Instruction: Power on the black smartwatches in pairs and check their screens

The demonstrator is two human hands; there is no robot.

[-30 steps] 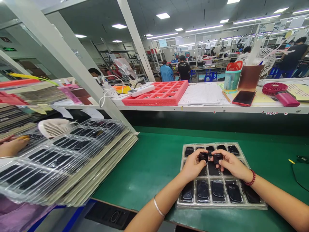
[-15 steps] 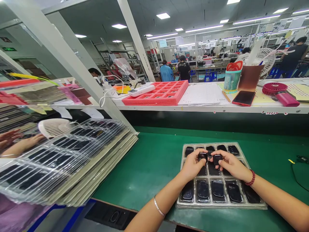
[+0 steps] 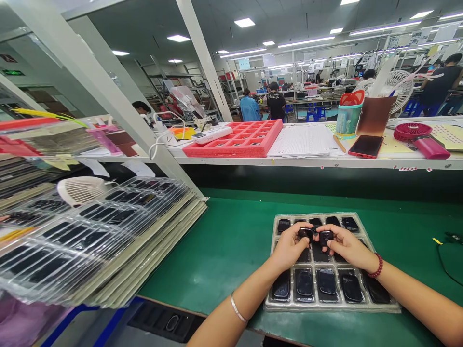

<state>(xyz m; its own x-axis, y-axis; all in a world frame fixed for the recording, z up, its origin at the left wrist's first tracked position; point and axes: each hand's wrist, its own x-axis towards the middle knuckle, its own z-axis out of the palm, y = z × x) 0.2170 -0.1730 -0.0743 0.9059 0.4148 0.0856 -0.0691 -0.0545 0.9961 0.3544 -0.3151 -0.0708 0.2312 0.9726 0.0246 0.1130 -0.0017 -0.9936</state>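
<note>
A clear plastic tray (image 3: 268, 304) with black rounded devices in its compartments lies on the green bench. Over its middle row, my left hand (image 3: 290, 246) pinches a small black rounded device (image 3: 305, 234) between thumb and fingers. My right hand (image 3: 343, 246) grips another small black square device (image 3: 326, 238), its flat face toward me. The two pieces are held close side by side; whether they touch I cannot tell. In the front row sits a black device (image 3: 327, 282) in its own pocket. My fingers partly cover the tray's rear rows.
Stacked trays (image 3: 144, 250) of dark parts stand on the left, beside a white fan (image 3: 82, 190). The shelf ahead carries a red foam tray (image 3: 235, 152), papers (image 3: 302, 140), a phone (image 3: 365, 146) and a pink handheld fan (image 3: 430, 147). A black cable (image 3: 446, 270) lies at right.
My hands and the two black devices stay almost in place. At the far left, another person's hands have moved out from beside the stacked trays.
</note>
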